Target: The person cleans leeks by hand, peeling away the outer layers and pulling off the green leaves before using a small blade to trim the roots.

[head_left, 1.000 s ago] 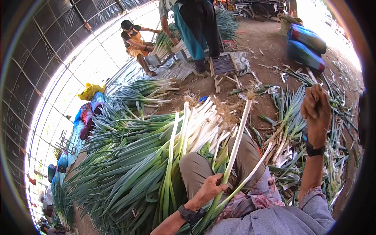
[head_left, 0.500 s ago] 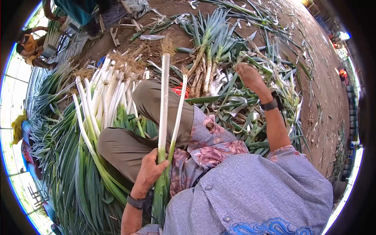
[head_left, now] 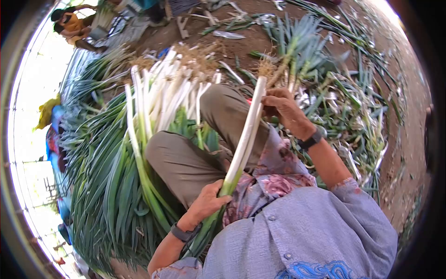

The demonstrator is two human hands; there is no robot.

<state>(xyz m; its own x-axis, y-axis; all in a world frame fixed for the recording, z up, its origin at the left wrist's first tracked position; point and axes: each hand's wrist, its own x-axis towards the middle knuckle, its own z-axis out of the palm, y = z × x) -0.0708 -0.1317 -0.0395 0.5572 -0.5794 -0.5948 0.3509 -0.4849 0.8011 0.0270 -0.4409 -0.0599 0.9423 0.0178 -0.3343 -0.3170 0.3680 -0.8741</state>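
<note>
My left hand (head_left: 209,202) is closed round the green lower part of leeks (head_left: 242,144); at least two white stalks lie side by side, tilted up to the right. Brown roots (head_left: 266,67) hang on at the top end. At that root end my right hand (head_left: 285,109) has its fingers bent together against the stalk's right edge; a thin layer between the fingertips cannot be made out. Beside my left knee lies a big pile of leeks (head_left: 167,88), white root ends away from me and dark green leaves (head_left: 102,186) towards me.
Peeled leaves and trimmings (head_left: 353,111) lie heaped on my right, with a bunch of leeks (head_left: 297,46) behind them. Another person (head_left: 74,28) works at the far left. Bare soil (head_left: 404,153) runs along the right. A clear plastic scrap (head_left: 228,35) lies ahead.
My right hand has come left and down from over the trimmings to the stalk's root end. The leeks, upright and apart before, now lean right and lie together. The view has shifted.
</note>
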